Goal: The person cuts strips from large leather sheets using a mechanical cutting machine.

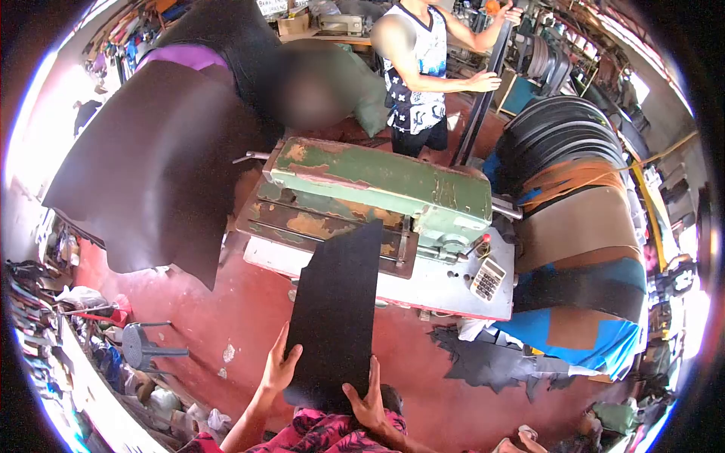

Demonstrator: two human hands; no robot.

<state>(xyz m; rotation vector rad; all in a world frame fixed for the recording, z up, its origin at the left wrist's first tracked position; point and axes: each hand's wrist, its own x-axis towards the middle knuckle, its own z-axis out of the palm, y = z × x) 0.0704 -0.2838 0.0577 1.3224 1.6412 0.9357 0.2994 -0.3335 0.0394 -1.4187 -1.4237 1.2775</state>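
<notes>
A long black piece of leather (336,317), with an uneven far end, is held out in front of my body. My left hand (281,364) grips its left edge, thumb on top. Lower down on the right edge, my right hand (367,400) holds it with the thumb over the surface. The far end of the leather overlaps the front of a green machine (377,177) with peeling paint. This machine stands on a white-topped table (411,291), where a calculator (488,279) lies at the right.
Large dark brown hides (143,166) drape at the left. Rolled and folded leather (578,219) is piled at the right. Behind the machine a person (415,75) holds a long dark bar (483,98). A grey stool (143,347) lies tipped over; leather scraps (491,362) are on the red floor.
</notes>
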